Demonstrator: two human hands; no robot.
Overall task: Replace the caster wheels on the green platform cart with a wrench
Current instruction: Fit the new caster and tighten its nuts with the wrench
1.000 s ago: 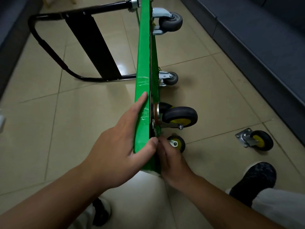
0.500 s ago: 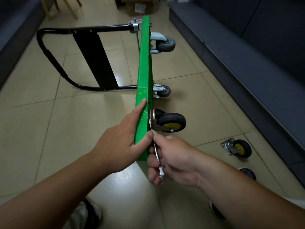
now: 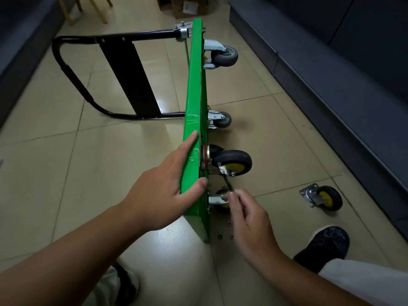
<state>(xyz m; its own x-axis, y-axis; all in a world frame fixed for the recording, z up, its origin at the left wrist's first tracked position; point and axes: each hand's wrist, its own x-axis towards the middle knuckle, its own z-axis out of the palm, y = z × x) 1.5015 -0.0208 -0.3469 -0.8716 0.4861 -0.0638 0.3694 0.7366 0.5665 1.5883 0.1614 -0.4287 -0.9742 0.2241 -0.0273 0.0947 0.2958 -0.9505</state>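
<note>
Beige floor tiles [image 3: 66, 173] carry the green platform cart [image 3: 194, 96], which stands on its long edge with its black handle [image 3: 72, 69] lying out to the left and its wheels pointing right, toward a dark sofa [image 3: 331, 85]. Your left grip [image 3: 163, 191] clasps the cart's upper edge near the close end, fingers flat on the left face and thumb hooked over onto the underside. Your right grip [image 3: 249, 219] pinches the lower end of the wrench [image 3: 226, 177] between its fingertips. The wrench's blurred head sits by the fork of the upper yellow-hub caster [image 3: 234, 165]; you cannot tell whether it is seated on a bolt. A second yellow-hub caster [image 3: 220, 204] shows partly behind your fingers. Two grey casters [image 3: 223, 55] sit at the far end. One loose caster [image 3: 322, 196] lies on the floor well to the right, and small nuts [image 3: 229, 223] lie beside the cart's near corner.
</note>
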